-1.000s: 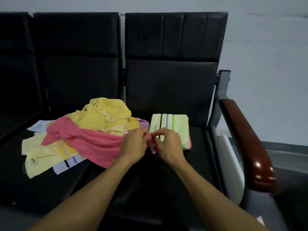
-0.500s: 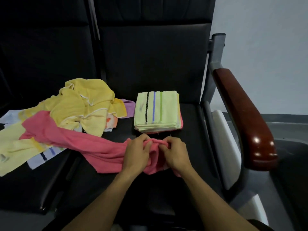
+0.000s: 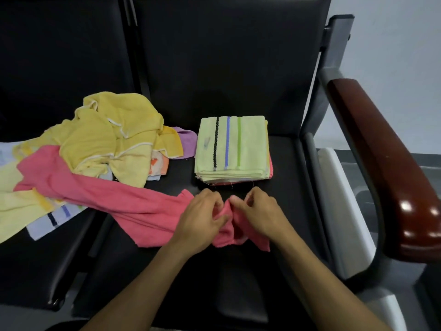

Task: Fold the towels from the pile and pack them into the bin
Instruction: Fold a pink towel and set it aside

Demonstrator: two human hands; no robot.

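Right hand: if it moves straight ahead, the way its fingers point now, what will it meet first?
Probably the left hand, just across the pink cloth towel both hands pinch; the right hand points leftward, though depth is unclear.

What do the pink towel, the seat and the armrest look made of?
Pink towel: soft matte cloth, probably terry; it bunches where both hands grip it. Seat: black leather or vinyl, judging by its smooth dull sheen. Armrest: reddish-brown, glossy with bright highlights, likely lacquered wood.

Two bare forearms enter from 6 o'clock, no sleeves visible up to frame edge. Left hand (image 3: 200,223) and right hand (image 3: 259,212): no gloves, rings, watch or wristbands visible. Nails short, unpainted.
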